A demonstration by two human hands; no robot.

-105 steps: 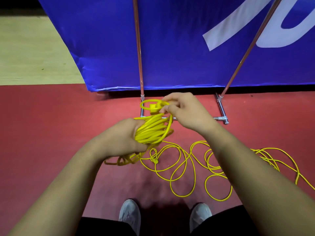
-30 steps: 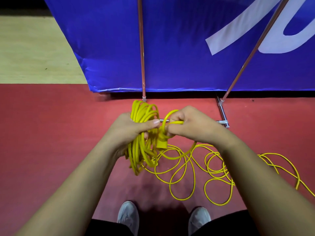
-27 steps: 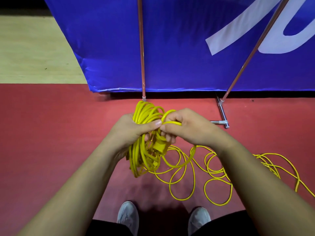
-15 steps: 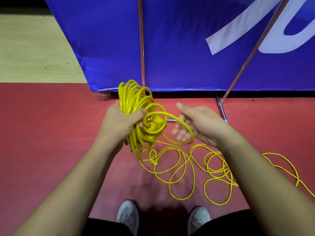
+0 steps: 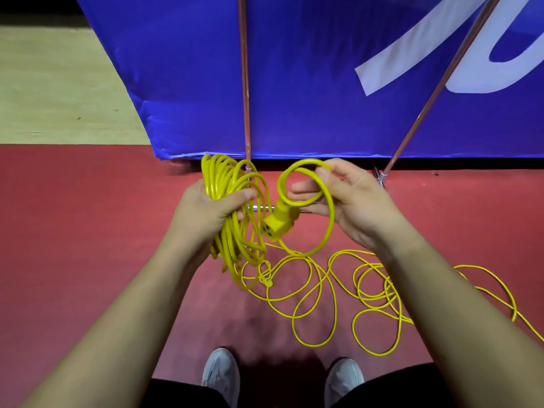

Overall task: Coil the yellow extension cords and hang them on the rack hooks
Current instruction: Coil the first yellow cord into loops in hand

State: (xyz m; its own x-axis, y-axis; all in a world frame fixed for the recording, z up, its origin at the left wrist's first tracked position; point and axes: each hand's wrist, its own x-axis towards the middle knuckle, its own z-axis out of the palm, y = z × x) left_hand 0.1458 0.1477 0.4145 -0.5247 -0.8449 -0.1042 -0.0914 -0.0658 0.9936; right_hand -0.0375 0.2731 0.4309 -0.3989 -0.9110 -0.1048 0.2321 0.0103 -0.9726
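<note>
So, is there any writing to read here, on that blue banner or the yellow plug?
No whole word is readable.
Blue fabric banner: only pieces of big white letters, cut off at the picture's edge; unreadable.
Yellow plastic connector on the yellow extension cord: no legible marking, too small to tell.

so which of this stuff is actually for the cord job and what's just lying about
Job: coiled bundle, gripped in the left hand; end loop with its socket, pinched by the right hand; loose cord on the red floor; rack poles.
Just there: blue banner; the person's shoes.
</note>
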